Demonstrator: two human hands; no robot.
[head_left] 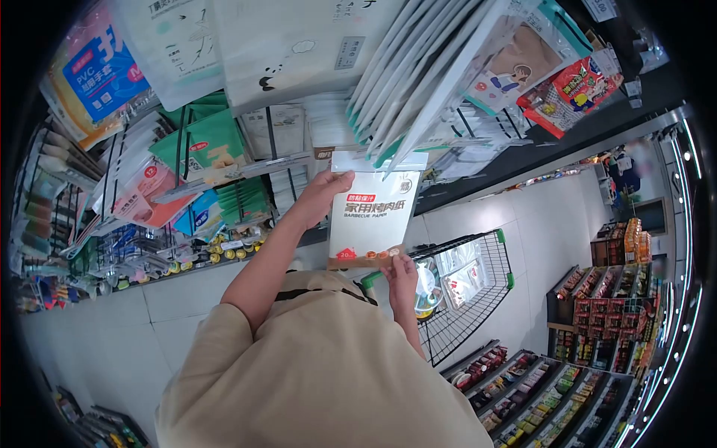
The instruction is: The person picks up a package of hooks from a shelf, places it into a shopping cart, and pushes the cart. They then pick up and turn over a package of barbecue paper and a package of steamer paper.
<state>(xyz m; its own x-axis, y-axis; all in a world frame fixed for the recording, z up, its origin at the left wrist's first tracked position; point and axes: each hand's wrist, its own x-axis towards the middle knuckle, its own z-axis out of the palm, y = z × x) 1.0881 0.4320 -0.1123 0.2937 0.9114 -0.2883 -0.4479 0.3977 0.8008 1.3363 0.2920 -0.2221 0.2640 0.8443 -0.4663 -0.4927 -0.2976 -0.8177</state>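
Note:
A white packet of barbecue paper (373, 201) hangs upright in front of my chest, with its printed front facing me. My left hand (327, 197) grips its upper left edge, thumb over the front. At the lower right corner, my right hand (401, 275) pinches the brown bottom strip between thumb and fingers. The packet's top edge is close to a row of hanging white packets (418, 75) on the rack. Behind my right hand stands a black wire shopping cart (459, 313) with green corners, holding several packages (463, 276).
Store racks with hanging goods rise ahead, including green packets (202, 145) and a blue-labelled glove pack (104, 71). A red snack-like packet (571, 93) hangs at upper right. Shelves of packaged goods (538, 396) stand at lower right. Pale floor tiles (179, 291) lie below.

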